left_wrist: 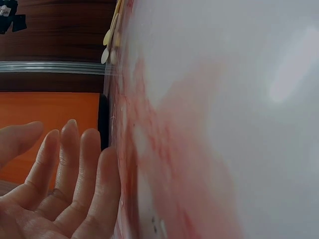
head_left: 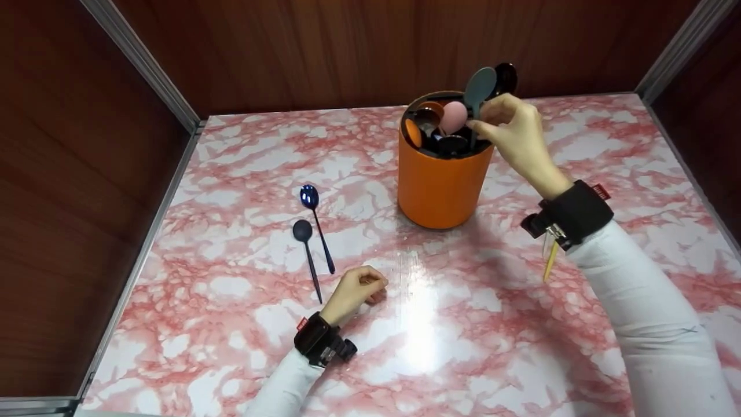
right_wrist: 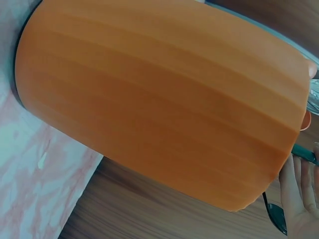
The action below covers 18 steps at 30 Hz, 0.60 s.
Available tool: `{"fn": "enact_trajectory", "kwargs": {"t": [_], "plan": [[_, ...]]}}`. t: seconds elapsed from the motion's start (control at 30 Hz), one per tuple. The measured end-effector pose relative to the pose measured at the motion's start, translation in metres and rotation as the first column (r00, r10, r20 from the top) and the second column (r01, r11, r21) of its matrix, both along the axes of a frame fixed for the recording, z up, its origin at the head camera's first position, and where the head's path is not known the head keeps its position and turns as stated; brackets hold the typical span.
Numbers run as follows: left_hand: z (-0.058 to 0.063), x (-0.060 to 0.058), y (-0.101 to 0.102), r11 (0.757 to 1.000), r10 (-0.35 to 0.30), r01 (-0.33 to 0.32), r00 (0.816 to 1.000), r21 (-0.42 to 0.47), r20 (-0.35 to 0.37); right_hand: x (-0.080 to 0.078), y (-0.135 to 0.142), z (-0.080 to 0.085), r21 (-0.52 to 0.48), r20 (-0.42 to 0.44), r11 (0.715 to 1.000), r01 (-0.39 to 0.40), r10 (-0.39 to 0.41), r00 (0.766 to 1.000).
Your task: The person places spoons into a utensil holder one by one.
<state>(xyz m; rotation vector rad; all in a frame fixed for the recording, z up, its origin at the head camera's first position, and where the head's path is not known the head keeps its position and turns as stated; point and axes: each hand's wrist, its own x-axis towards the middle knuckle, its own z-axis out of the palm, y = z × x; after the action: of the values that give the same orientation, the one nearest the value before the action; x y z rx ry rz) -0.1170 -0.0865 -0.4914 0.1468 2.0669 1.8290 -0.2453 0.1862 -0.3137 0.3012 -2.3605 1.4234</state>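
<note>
Grey spoon (head_left: 481, 86) is pinched by the right hand (head_left: 518, 131) at the orange pot (head_left: 442, 191). The left hand (head_left: 352, 291) is held relaxed.

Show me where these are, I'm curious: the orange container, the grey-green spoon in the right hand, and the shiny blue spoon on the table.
Orange container (head_left: 441, 188): head view, on its front wall.
Grey-green spoon (head_left: 481, 86): head view, on its bowl.
Shiny blue spoon (head_left: 310, 197): head view, on its bowl.

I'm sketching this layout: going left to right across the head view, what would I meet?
Matte dark spoon → shiny blue spoon → left hand → orange container → right hand.
</note>
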Motion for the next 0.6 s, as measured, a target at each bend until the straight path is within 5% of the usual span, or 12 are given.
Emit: {"fn": "enact_trajectory", "kwargs": {"t": [0.23, 0.6], "plan": [[-0.006, 0.000, -0.001, 1.000, -0.004, 0.004, 1.000, 0.008, -0.001, 0.000, 0.000, -0.005, 0.017, -0.003, 1.000, -0.020, 0.020, 1.000], [0.026, 0.009, 0.000, 0.999, -0.032, 0.032, 0.999, -0.029, -0.019, 0.001, 0.000, -0.005, 0.001, 0.029, 1.000, -0.017, 0.017, 0.999]]}}
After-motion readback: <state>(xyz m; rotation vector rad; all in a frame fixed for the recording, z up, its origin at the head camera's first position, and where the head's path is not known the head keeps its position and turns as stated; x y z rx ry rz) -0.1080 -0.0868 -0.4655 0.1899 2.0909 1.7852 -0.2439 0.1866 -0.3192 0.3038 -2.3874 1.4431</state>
